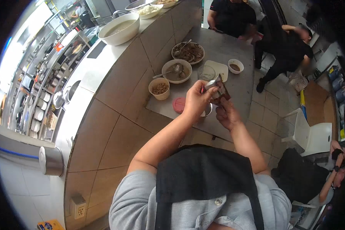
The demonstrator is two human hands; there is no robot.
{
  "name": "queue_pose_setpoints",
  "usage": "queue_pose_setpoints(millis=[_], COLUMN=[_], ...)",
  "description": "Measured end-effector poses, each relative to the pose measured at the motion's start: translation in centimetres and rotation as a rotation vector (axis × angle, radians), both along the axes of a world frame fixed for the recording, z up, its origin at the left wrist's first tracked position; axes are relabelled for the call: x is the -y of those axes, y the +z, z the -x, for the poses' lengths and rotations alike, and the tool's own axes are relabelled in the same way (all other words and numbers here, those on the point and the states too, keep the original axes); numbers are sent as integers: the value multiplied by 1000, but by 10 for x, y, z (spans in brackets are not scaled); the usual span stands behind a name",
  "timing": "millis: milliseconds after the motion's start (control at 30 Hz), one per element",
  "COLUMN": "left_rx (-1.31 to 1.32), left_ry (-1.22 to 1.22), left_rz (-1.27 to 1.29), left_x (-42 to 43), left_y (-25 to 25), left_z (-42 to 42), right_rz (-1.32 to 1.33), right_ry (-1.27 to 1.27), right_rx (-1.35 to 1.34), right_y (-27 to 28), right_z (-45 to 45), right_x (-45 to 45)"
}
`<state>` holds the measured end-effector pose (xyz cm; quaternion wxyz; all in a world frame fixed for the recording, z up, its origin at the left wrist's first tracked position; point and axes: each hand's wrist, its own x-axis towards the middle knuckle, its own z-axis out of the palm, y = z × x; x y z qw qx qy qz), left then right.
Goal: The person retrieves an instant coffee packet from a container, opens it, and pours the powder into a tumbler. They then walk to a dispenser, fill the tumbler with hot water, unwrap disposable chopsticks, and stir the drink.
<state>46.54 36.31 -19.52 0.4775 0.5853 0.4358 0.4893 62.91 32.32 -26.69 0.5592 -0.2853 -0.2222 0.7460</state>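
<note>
Over the near end of the grey table [234, 96], my left hand [197, 100] is closed on the upper part of a small, shiny brown and silver sachet [223, 92]. My right hand [229, 114] pinches its lower edge; what is printed on it is too small to read. Just below my hands, a metal cup [208, 110] shows in part behind my wrist. Beside my left wrist lies a pink-red lid [178, 105]. Beyond my hands are a clear glass [206, 73] and a pale square plate [220, 69].
Food fills a white tub [159, 89], a bowl with a ladle [176, 71], a bowl of dark food [188, 53] and a small sauce bowl [235, 66]. A tiled wall [122, 92] rises at left. People in black sit around; a white chair [310, 132] stands right.
</note>
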Motion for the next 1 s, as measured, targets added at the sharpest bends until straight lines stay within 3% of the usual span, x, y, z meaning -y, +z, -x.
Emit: queue_pose_setpoints(millis=[33, 133, 500, 600, 667, 733, 800, 833, 900, 967, 1000], left_rx=[-132, -158, -357, -303, -204, -251, -295, -294, -658, -642, -629], left_ry=[29, 157, 47, -20, -411, -449, -267, -266, -206, -158, -109], left_rz=[-90, -272, -314, -238, 316, 260, 213, 213, -72, -123, -175], left_x=[-3, -7, -14, -20, -20, -22, -22, -23, -25, -19, -18], left_y=[-8, -25, -37, -39, -29, -43, -56, -60, -68, -75, -78], left_z=[0, 4, 22, 29, 38, 40, 37, 37, 39, 45, 49], right_rz=[-19, -51, -43, -83, -97, -84, -69, -55, -43, -331, -331], right_ry=[-31, -71, -120, -81, -110, -114, -116, -135, -155, -240, -239], right_rx=[111, 280, 409, 514, 485, 503, 519, 656, 795, 1062, 1063], right_y=[2, 0, -6, -15, -16, -17, -17, -12, -9, -10, -10], right_z=[-2, -7, 1, -13, -18, -22, -22, -19, -19, -20, -22], right_x=[2, 4, 5, 2, 1, 3, 4, 5, 4, 2, 1])
